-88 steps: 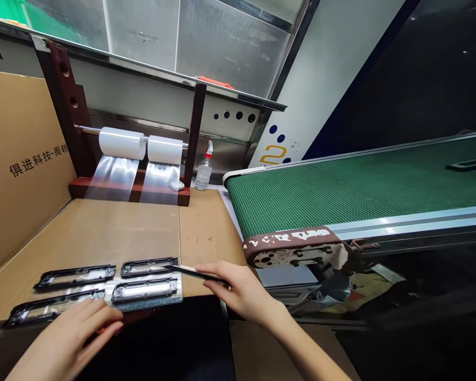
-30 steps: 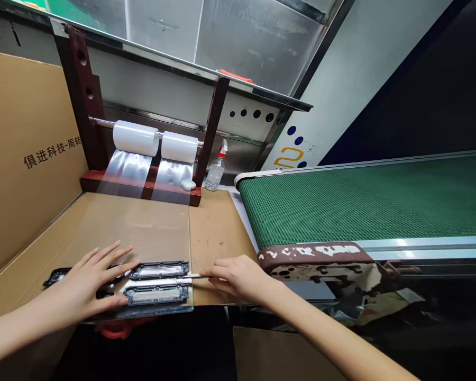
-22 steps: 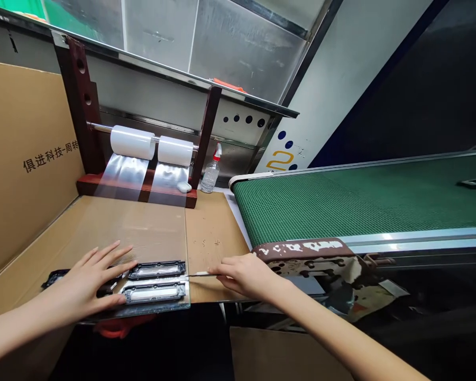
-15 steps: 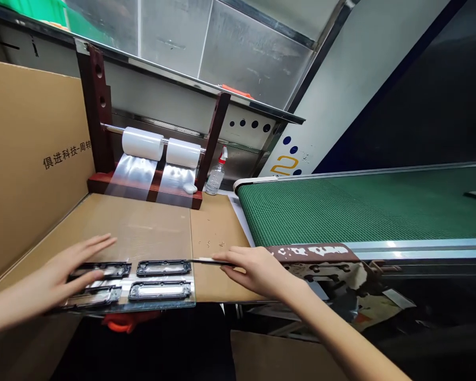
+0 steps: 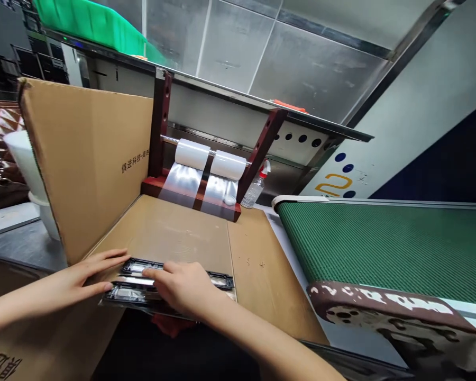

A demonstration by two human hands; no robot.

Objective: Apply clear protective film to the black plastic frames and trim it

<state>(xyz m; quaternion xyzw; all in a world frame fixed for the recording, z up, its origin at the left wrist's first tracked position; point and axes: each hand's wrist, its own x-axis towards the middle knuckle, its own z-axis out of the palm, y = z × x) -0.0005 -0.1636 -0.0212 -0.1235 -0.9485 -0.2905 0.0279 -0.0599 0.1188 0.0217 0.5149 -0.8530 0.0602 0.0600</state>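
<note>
Several black rectangular plastic frames [image 5: 134,267] lie in two rows on a clear film sheet near the front edge of the cardboard-covered bench [image 5: 182,233]. My left hand [image 5: 85,275] rests at the left end of the frames, fingers stretched out flat and touching them. My right hand [image 5: 182,288] lies on top of the right-hand frames, fingers bent and pressed together, pointing left. The thin dark strip it held earlier does not show. One frame end [image 5: 223,280] sticks out to the right of that hand.
Two film rolls [image 5: 210,159] hang on a dark red wooden stand at the back, a spray bottle [image 5: 256,188] beside it. An upright cardboard wall [image 5: 91,153] closes the left. A green conveyor belt [image 5: 381,243] runs along the right. A white bucket [image 5: 24,164] stands far left.
My right hand moved left from the bench's right part onto the frames. My left hand stayed at their left end. The view swung left and closer.
</note>
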